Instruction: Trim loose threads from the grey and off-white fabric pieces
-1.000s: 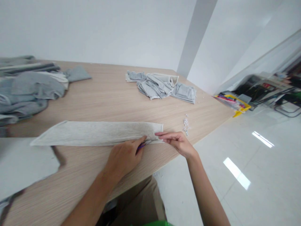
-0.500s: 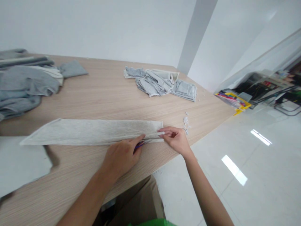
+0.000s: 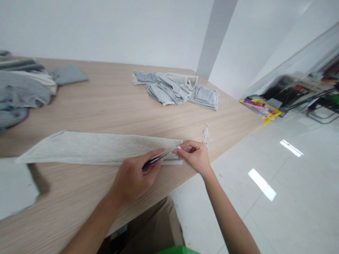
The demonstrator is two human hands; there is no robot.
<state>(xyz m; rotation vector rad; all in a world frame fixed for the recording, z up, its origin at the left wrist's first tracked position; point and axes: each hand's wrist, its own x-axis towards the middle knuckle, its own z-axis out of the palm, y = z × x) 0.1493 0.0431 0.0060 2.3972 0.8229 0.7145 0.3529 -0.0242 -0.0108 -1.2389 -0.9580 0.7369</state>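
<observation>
At the bottom edge a bit of green (image 3: 176,249) shows over the person's brown trousers (image 3: 156,220), which are partly under the near edge of the table (image 3: 113,109). Above that edge, the left hand (image 3: 135,174) lies low over the table, its thumb and forefinger a little apart and closed around a slim purple tool (image 3: 150,163) with a thin metallic tip; the other fingers are mostly hidden, so how far they curl I cannot tell. The tip points towards the right hand (image 3: 195,155), whose thumb and forefinger are pinched together on a small white piece (image 3: 178,147) at the right end of the strip; whether this piece is joined to the strip I cannot tell. The strip (image 3: 92,146), pale grey cloth, lies flat along the table in front of the person, its left end slanting to a point and its right part running beneath both hands. Near that point, a white cloth (image 3: 16,187) lies at the left edge of view. Just beyond the right hand, small white scraps (image 3: 206,134) are scattered on the table. Farther back at left is a heap of grey cloth (image 3: 23,88), with a flat grey piece (image 3: 70,74) beside it; right of centre are folded cloths (image 3: 172,88). Past the table's far right corner, a yellow bin (image 3: 277,113) holds mixed items, too blurred to name. A white wall (image 3: 106,31) rises behind the table.
</observation>
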